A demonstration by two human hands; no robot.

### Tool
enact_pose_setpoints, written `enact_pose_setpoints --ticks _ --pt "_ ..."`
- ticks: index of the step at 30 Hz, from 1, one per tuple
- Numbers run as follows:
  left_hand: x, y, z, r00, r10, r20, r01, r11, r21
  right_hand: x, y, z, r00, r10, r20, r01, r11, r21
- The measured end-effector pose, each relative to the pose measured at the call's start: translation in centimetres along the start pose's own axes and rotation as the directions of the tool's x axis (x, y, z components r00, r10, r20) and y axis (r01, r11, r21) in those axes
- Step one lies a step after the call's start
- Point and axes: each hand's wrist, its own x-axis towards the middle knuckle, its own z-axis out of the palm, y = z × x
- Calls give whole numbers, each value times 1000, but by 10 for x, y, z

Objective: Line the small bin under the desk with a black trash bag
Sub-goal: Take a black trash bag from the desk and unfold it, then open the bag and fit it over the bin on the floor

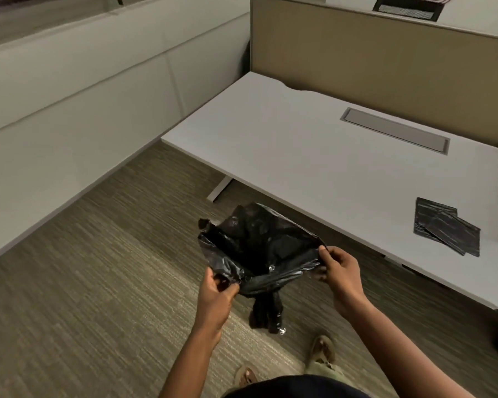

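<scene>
A black trash bag (pixel 256 248) hangs in front of me over the carpet, its mouth spread open and its bottom bunched and dangling below. My left hand (pixel 219 285) pinches the near-left rim of the mouth. My right hand (pixel 338 265) pinches the right rim. The bag's far edge overlaps the front edge of the white desk (pixel 299 156). No bin is visible; the space under the desk is mostly hidden by the desktop and the bag.
Two folded black bags (pixel 446 229) lie on the desk's right front corner. A grey cable hatch (pixel 394 129) sits in the desktop before a tan partition (pixel 371 61). A white desk leg (pixel 220 189) stands behind the bag. White panels run along the left. My sandalled feet (pixel 324 349) stand on carpet.
</scene>
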Motion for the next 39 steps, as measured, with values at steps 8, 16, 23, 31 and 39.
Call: enact_pose_setpoints --ticks 8,16,23,31,39 --pt "16 16 -9 989 132 72 -125 988 -92 29 -14 3 966 257 25 -253 917 308" --pt "102 125 54 994 4 107 16 982 -190 100 -93 47 946 303 110 -323 893 313" --pt "89 165 64 919 322 228 -240 915 -324 113 -129 3 909 -411 67 408 912 47" --pt "116 80 110 985 -72 -159 72 997 -11 146 6 -32 959 270 79 -265 962 -71" --pt "183 76 142 928 -261 -267 237 964 -119 186 45 -47 866 496 70 -496 868 -10"
